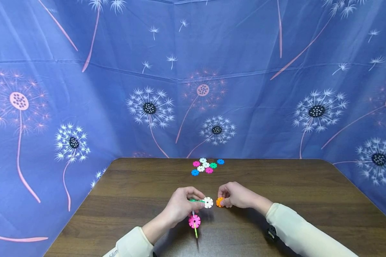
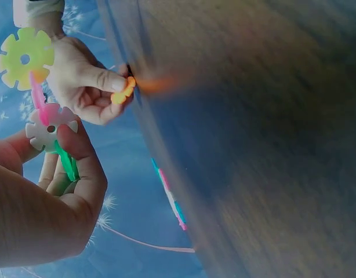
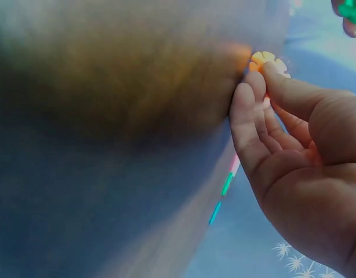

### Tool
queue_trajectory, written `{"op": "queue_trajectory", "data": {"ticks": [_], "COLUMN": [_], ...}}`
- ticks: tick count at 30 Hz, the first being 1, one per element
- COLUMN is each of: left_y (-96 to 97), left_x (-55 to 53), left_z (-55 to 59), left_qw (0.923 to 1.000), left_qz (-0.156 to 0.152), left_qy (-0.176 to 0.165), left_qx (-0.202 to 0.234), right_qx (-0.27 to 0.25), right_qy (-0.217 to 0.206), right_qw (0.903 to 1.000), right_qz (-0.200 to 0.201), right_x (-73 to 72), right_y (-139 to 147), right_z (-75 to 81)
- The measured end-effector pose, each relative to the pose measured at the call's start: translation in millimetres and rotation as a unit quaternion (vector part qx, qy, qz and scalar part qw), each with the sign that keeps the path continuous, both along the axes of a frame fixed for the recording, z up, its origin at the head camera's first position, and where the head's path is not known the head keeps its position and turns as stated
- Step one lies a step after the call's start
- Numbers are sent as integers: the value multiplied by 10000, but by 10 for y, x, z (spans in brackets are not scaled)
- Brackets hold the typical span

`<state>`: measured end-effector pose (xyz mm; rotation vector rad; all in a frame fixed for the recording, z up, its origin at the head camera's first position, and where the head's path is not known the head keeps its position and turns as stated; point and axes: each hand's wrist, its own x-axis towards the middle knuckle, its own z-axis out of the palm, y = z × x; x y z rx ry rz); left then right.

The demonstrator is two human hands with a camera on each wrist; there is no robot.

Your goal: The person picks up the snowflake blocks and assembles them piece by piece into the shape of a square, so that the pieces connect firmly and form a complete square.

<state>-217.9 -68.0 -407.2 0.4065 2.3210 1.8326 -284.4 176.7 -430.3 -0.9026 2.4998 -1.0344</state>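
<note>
My left hand holds a joined string of notched plastic discs above the table. A green disc sits between its fingers and thumb. A white disc faces up beside the fingertips. Below the hand hang a pink disc and a yellow-green disc, the latter seen edge-on; in the left wrist view another part of the string shows a white disc slotted between pink and green. With thumb and fingers my right hand pinches an orange disc, a small gap from the white one.
At the table's far edge lies a loose group of notched discs, among them a blue disc, a green disc and a magenta disc. A blue dandelion-print cloth hangs behind the table.
</note>
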Motion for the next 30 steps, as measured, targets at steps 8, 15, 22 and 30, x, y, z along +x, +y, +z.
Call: {"op": "queue_trajectory", "data": {"ticks": [8, 15, 22, 30], "left_y": [24, 26, 32, 45], "left_x": [5, -16, -2, 35], "left_z": [-4, -1, 21, 28], "left_qw": [9999, 9998, 9996, 9993], "left_qz": [53, 105, 141, 92], "left_qy": [-88, -98, -12, 22], "left_qx": [-45, -139, -257, -353], "right_qx": [-611, -1409, -1539, -1639], "right_qy": [-133, -437, -219, -151], "right_qw": [9980, 9889, 9877, 9861], "right_qz": [-16, -194, -157, -236], "right_x": [206, 379, 449, 515], "right_y": [57, 21, -10, -44], "right_z": [26, 167, 202, 221]}}
